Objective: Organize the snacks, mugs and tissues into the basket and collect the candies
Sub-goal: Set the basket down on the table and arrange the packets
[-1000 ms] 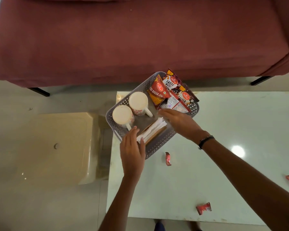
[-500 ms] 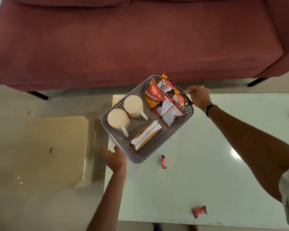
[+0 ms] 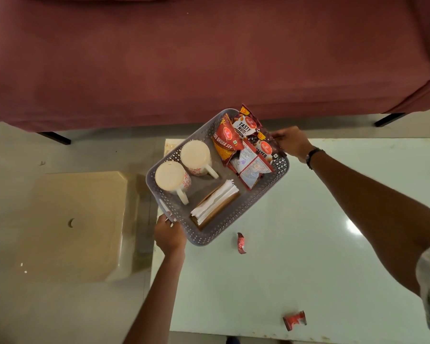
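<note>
- A person's left hand (image 3: 170,235) curls its fingers round the white handle at the near-left end of a grey perforated plastic basket (image 3: 233,227), which sits at the far-left corner of a pale glossy table (image 3: 308,244).
- The right hand (image 3: 292,142) grips the basket's far-right end, fingers curled over the rim beside the snack packets.
- Inside the basket: two white mugs with red patterns (image 3: 184,170), upside down at the left end; a stack of white tissues in a brown holder (image 3: 215,203) along the near side; and red and orange snack packets (image 3: 243,145) leaning at the right end.
- Two red-wrapped candies lie on the table, one (image 3: 241,243) just beside the basket, the other (image 3: 294,320) near the front edge.
- A maroon sofa (image 3: 209,58) stands beyond the table.
</note>
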The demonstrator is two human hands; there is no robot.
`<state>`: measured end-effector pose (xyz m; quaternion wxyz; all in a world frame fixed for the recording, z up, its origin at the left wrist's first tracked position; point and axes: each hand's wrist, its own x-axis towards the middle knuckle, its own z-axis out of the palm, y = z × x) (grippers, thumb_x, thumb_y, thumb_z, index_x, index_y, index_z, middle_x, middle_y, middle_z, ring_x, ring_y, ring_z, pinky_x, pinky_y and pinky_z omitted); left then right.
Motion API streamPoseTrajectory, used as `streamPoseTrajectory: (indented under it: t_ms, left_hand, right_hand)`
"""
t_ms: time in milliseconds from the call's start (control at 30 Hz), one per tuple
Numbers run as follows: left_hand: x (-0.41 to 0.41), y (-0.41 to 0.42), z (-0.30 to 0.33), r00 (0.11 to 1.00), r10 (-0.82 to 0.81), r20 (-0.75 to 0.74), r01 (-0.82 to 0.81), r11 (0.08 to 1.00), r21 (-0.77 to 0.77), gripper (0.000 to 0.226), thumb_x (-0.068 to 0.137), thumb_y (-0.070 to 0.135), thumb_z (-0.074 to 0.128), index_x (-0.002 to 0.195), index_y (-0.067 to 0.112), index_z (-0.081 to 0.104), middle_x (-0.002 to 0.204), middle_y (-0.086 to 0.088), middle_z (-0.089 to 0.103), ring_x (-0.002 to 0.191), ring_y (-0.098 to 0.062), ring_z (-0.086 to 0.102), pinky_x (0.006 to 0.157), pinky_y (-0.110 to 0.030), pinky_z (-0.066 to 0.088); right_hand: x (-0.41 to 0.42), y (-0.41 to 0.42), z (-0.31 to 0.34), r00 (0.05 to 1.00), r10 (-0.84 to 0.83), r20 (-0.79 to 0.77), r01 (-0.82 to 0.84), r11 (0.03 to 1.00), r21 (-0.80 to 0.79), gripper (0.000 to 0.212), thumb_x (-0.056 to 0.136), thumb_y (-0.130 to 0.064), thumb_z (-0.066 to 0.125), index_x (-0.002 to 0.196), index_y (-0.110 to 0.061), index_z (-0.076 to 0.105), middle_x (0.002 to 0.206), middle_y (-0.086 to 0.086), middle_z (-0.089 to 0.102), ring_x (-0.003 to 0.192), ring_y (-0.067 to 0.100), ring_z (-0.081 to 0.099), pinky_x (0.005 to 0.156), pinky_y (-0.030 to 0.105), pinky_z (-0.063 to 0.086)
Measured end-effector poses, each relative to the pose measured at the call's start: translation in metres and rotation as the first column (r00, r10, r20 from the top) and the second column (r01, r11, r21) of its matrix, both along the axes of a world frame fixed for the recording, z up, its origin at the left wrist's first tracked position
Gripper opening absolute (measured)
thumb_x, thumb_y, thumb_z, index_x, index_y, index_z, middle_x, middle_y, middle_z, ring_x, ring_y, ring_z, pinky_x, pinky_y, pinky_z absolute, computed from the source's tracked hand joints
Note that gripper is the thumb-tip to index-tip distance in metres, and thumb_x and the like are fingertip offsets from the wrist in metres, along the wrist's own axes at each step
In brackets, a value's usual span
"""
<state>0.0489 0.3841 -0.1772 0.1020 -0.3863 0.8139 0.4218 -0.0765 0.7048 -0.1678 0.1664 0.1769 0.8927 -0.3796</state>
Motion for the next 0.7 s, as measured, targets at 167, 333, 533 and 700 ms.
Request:
streamPoseTrajectory:
  t_ms: [167,333,533,700]
  left_hand:
    - [-0.002,0.001,-0.003,0.997,-0.078,-0.027,0.075,0.992,-0.104,0.023,0.088,0.009,0.054,0.101,-0.005,0.066,0.101,-0.023,0.07,0.093,-0.038,0.064,0.073,-0.034,0.046]
    - [-0.006,0.002,0.0,0.987,-0.159,0.005,0.158,0.975,-0.159,0.025,0.091,0.012,0.052,0.099,-0.006,0.066,0.101,-0.022,0.069,0.096,-0.039,0.063,0.075,-0.032,0.045]
    - [-0.006,0.044,0.013,0.978,-0.203,-0.046,0.191,0.964,-0.187,0.024,0.09,0.012,0.054,0.101,-0.002,0.07,0.102,-0.022,0.071,0.095,-0.037,0.065,0.082,-0.042,0.052]
    - [0.006,0.101,0.023,0.96,-0.273,-0.064,0.262,0.954,-0.149,0.022,0.089,0.009,0.053,0.101,0.004,0.07,0.103,-0.02,0.072,0.096,-0.038,0.065,0.083,-0.041,0.052]
  right_hand:
    - [0.003,-0.001,-0.003,0.999,0.031,-0.022,-0.029,0.998,0.057,0.028,0.093,-0.005,0.05,0.116,-0.006,0.065,0.112,0.015,0.069,0.098,0.028,0.066,0.059,0.016,0.044]
    - [0.024,0.011,-0.001,0.997,0.034,-0.07,-0.03,0.998,0.055,0.025,0.091,-0.004,0.053,0.11,-0.003,0.068,0.107,0.017,0.071,0.096,0.032,0.066,0.084,0.04,0.055]
    - [0.074,0.06,0.012,0.993,-0.06,-0.103,0.067,0.996,0.064,0.023,0.088,-0.004,0.056,0.107,0.001,0.069,0.107,0.02,0.07,0.096,0.033,0.066,0.09,0.041,0.052]
    - [0.135,0.122,0.023,0.975,-0.173,-0.141,0.184,0.981,0.069,0.023,0.089,-0.006,0.057,0.109,0.001,0.067,0.108,0.021,0.07,0.096,0.034,0.067,0.088,0.039,0.053]
